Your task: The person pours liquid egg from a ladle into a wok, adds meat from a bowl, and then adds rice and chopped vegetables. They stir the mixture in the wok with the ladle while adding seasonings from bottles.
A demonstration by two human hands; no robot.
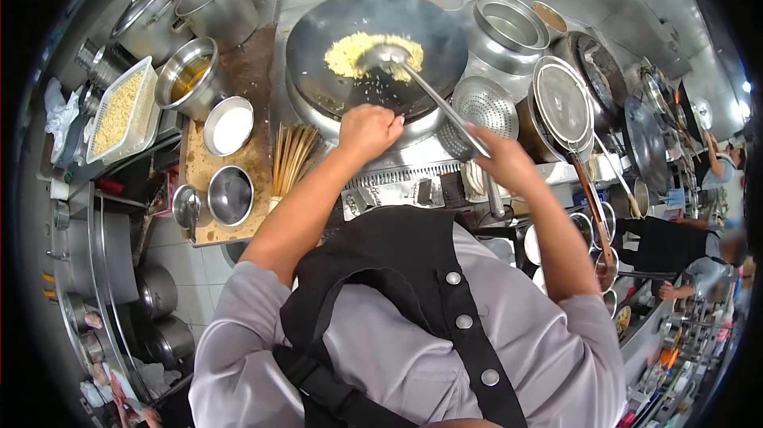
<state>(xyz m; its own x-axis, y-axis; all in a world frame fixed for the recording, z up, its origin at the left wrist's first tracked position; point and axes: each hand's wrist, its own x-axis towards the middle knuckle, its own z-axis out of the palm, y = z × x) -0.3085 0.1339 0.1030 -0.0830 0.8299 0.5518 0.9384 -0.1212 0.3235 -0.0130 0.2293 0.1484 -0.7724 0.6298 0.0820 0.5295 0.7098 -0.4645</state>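
A large dark wok (pixel 314 45) sits on the stove ahead of me, with yellow fried rice (pixel 347 54) in it and loose grains lower down its wall. My left hand (pixel 369 132) is closed in a fist at the wok's near rim, gripping it there; the exact part under the fingers is hidden. My right hand (pixel 507 161) is wrapped round the handle end of a long metal ladle (pixel 435 98). The ladle's bowl rests on or just over the rice. Beside the wok on the right lies a perforated strainer (pixel 483 106), its handle pointing toward me.
On the left stand a bowl of white grains (pixel 230 127), a steel bowl (pixel 230 195), a pot of yellow liquid (pixel 187 78), a tub of noodle-like crumbs (pixel 119 110) and a bamboo brush (pixel 292 159). A mesh sieve (pixel 563 98) rests on a pot at right. Another person (pixel 675 249) stands further right.
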